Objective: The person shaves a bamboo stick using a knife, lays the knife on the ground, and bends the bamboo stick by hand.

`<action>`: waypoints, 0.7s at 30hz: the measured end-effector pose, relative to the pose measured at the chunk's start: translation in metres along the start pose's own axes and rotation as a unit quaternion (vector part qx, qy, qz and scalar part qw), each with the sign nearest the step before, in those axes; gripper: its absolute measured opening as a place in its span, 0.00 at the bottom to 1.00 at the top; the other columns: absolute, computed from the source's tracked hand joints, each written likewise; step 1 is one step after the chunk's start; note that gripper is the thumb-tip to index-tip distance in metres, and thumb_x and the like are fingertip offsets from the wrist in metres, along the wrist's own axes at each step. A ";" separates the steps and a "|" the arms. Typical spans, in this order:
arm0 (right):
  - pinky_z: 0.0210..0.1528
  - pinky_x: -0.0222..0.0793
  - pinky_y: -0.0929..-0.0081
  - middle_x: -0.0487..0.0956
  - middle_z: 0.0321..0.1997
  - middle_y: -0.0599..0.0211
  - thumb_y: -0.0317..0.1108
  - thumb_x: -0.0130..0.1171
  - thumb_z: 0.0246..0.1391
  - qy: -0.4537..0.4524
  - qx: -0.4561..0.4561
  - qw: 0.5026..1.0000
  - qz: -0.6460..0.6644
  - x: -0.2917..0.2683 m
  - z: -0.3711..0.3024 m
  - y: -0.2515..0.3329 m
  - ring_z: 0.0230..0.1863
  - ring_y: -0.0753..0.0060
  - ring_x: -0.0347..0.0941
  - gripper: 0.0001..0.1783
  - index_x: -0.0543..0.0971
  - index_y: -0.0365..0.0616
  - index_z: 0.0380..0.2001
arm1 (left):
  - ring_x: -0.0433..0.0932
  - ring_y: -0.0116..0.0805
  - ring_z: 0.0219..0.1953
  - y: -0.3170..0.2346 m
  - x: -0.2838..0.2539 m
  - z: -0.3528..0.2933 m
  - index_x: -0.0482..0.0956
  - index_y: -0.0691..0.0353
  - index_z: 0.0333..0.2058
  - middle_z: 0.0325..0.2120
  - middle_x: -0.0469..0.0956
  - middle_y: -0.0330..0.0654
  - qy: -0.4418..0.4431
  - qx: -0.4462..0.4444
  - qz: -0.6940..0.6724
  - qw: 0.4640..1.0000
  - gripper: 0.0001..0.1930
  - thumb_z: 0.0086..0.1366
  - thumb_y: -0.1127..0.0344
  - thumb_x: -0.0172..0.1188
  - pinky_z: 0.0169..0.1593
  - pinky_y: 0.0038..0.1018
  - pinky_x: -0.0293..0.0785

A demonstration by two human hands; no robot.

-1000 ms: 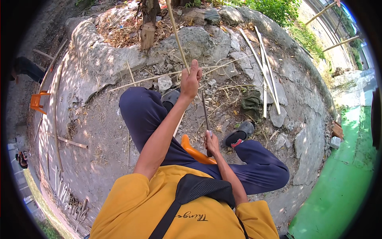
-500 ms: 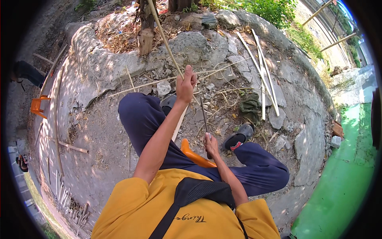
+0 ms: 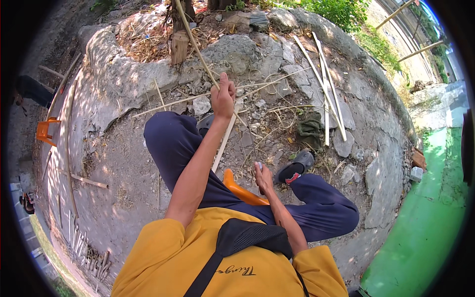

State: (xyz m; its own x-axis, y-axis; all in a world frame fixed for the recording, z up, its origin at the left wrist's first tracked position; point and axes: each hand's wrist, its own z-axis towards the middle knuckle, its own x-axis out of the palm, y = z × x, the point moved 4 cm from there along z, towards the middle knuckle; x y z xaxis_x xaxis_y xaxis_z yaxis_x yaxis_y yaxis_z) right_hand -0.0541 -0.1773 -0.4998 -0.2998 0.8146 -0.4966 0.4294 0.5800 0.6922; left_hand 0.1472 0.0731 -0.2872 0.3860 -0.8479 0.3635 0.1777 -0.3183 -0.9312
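My left hand (image 3: 223, 99) is closed round a long thin bamboo strip (image 3: 197, 48), thumb pointing up along it. The strip slants from the top of the view down past that hand toward the right. Lower down and to the right, my right hand (image 3: 264, 179) grips the handle of a knife; its thin blade points away from me and shows only faintly now. Between my legs lies a curved orange plastic piece (image 3: 238, 190). A flat pale bamboo strip (image 3: 225, 142) rests on the ground below my left hand.
Split bamboo strips (image 3: 324, 84) lie at the far right beside a dark green crumpled cloth (image 3: 310, 129). Thin shavings and stones litter the ground ahead. A tree stump (image 3: 179, 47) stands beyond. Leftward are an orange stool (image 3: 47, 129), bamboo poles (image 3: 71, 148) and another person's leg (image 3: 34, 90).
My left hand has shifted slightly up and to the left with the bamboo strip. The knife blade, dark and distinct before, is now faint; my right hand has barely moved.
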 end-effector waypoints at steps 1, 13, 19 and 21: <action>0.19 0.63 0.69 0.72 0.17 0.67 0.55 0.48 0.67 0.001 -0.002 1.000 0.000 0.002 0.002 0.007 0.15 0.74 0.68 0.26 0.72 0.40 0.29 | 0.45 0.20 0.15 0.002 -0.003 0.004 0.51 0.53 0.12 0.11 0.48 0.26 -0.001 0.002 0.000 1.000 0.34 0.77 0.44 0.40 0.21 0.27 0.38; 0.18 0.61 0.73 0.67 0.17 0.72 0.61 0.47 0.66 0.074 0.091 0.970 0.213 0.007 -0.006 0.015 0.15 0.77 0.64 0.29 0.72 0.43 0.32 | 0.46 0.19 0.15 0.000 0.001 0.000 0.52 0.54 0.13 0.12 0.48 0.26 0.010 0.002 0.027 1.000 0.32 0.78 0.46 0.39 0.21 0.27 0.39; 0.16 0.58 0.77 0.63 0.15 0.78 0.59 0.48 0.67 0.127 0.175 0.900 0.379 0.000 -0.009 0.026 0.14 0.81 0.61 0.27 0.73 0.44 0.31 | 0.46 0.19 0.15 -0.001 0.000 -0.001 0.53 0.54 0.14 0.12 0.48 0.26 0.022 -0.012 0.015 1.000 0.31 0.78 0.47 0.40 0.21 0.26 0.39; 0.16 0.59 0.75 0.65 0.15 0.76 0.57 0.50 0.67 0.107 0.089 0.959 0.247 0.001 -0.008 0.029 0.13 0.79 0.63 0.26 0.72 0.43 0.30 | 0.46 0.19 0.15 0.001 0.000 0.000 0.53 0.54 0.14 0.12 0.48 0.26 0.024 -0.005 0.018 1.000 0.31 0.78 0.47 0.39 0.21 0.26 0.39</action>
State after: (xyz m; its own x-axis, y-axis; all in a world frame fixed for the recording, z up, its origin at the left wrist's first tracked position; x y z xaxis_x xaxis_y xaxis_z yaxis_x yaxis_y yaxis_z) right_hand -0.0486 -0.1600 -0.4758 -0.1813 0.9834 0.0013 0.6975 0.1277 0.7052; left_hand 0.1475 0.0726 -0.2883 0.3478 -0.8779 0.3291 0.1549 -0.2924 -0.9437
